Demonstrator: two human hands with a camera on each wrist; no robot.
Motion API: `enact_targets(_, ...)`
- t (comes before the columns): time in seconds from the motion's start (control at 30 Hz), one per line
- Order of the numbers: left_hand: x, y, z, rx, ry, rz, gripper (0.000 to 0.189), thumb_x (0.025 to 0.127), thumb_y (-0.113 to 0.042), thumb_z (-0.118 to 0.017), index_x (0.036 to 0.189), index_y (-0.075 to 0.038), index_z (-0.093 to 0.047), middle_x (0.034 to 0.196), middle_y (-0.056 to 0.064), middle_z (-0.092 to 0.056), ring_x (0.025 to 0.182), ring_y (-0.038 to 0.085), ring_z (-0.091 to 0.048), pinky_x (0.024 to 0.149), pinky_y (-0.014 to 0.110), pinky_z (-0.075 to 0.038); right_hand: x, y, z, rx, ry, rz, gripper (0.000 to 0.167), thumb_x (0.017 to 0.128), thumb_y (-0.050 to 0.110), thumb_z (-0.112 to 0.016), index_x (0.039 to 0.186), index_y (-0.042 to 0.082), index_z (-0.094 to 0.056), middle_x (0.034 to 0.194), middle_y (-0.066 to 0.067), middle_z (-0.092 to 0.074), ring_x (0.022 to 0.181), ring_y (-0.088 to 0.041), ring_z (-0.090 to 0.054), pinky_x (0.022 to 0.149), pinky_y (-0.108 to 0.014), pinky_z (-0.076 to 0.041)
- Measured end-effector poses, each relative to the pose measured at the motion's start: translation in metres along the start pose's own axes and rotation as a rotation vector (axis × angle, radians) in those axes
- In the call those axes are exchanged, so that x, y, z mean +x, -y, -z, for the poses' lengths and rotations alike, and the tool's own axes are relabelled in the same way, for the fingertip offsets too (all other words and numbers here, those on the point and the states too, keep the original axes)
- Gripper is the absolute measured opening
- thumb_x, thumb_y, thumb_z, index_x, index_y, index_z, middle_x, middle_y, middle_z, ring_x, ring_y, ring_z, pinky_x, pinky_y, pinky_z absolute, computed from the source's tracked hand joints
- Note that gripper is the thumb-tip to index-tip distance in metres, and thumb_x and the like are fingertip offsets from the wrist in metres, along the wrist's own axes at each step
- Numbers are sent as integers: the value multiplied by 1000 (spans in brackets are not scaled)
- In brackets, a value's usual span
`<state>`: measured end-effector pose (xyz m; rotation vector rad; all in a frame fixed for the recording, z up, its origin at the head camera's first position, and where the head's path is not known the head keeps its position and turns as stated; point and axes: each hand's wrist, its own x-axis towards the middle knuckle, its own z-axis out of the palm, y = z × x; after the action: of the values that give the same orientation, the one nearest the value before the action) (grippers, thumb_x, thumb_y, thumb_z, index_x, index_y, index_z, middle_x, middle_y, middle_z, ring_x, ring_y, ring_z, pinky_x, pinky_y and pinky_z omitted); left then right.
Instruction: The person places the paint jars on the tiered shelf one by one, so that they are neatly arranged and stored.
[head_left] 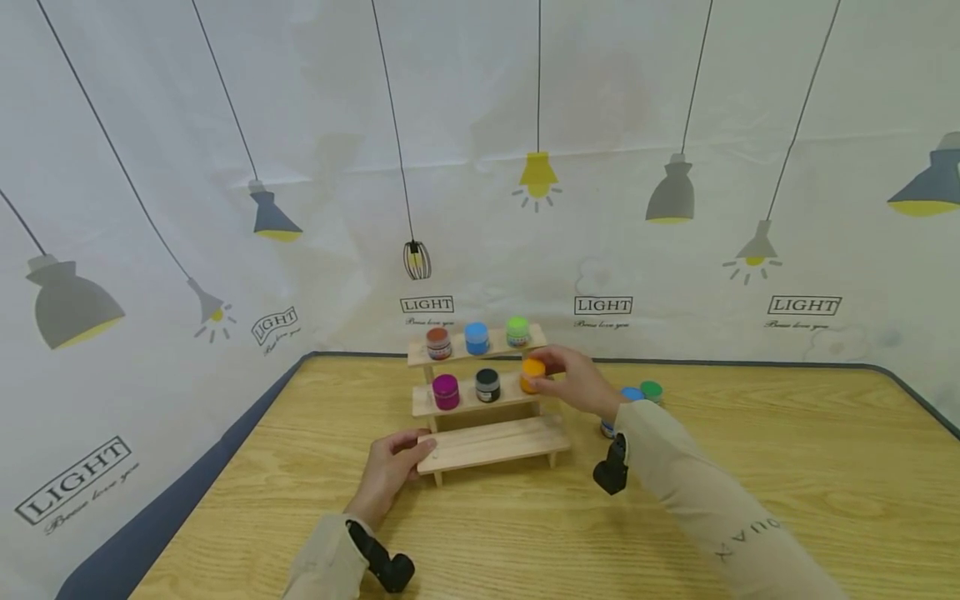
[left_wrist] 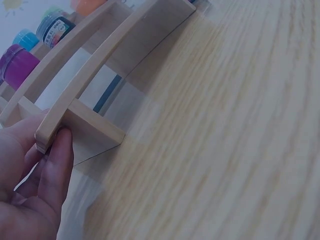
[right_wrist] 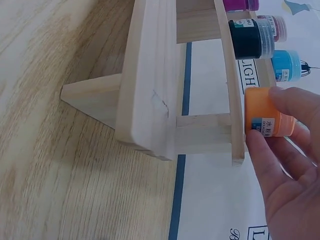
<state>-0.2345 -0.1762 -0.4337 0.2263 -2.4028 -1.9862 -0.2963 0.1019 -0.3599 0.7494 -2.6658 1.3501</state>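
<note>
A three-tier wooden shelf (head_left: 495, 443) stands on the table, its lowest step bare. My left hand (head_left: 392, 467) grips the left end of that step, thumb on top and fingers beneath, as the left wrist view (left_wrist: 40, 180) shows. With my right hand (head_left: 577, 379) I pinch an orange paint jar (right_wrist: 269, 111) at the right end of the middle step; its base meets the board. Left of it on that step are a black jar (head_left: 487, 386) and a magenta jar (head_left: 446, 392). The top step carries a brown-red jar (head_left: 438, 343), a blue jar (head_left: 476, 338) and a light green jar (head_left: 517, 332).
Right of the shelf, partly behind my right wrist, a blue-lidded jar (head_left: 632, 393) and a green-lidded jar (head_left: 651, 392) stand on the wooden table (head_left: 787, 433). A printed cloth backdrop (head_left: 480, 208) rises behind the table's dark back edge.
</note>
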Motion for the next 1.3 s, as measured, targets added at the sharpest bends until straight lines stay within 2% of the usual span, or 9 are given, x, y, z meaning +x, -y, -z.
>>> enact_targets(0.47, 2, 2, 1, -9, -6, 7, 36, 81, -20, -65, 109, 1, -60, 92, 8, -58, 62, 10, -48, 53, 24, -43, 0, -5, -5, 55, 1, 128, 38, 81, 7, -63, 116, -5, -52, 106, -18, -56, 89, -29, -56, 79, -43, -44)
enact_targets(0.7, 3, 2, 0, -6, -9, 16, 35, 81, -19, -65, 110, 1, -60, 93, 8, -57, 63, 9, -48, 53, 23, -42, 0, -8, -5, 29, -5, 128, 35, 80, 6, -64, 113, -2, -55, 103, -14, -57, 87, -26, -57, 77, -41, -45)
enact_targets(0.93, 1, 2, 0, 2, 7, -2, 36, 82, -20, -64, 110, 2, -60, 92, 9, -58, 61, 10, -47, 52, 23, -43, 0, -12, -6, 56, 15, 121, 35, 81, 7, -64, 113, 1, -55, 103, -12, -57, 88, -24, -56, 77, -40, -45)
enact_targets(1.3, 0, 2, 1, 4, -1, 3, 36, 82, -21, -65, 109, 1, -60, 92, 7, -58, 62, 10, -46, 54, 24, -43, -2, -9, -3, 78, 38, 107, 40, 80, 5, -65, 116, -2, -52, 104, -14, -56, 90, -26, -55, 77, -36, -46)
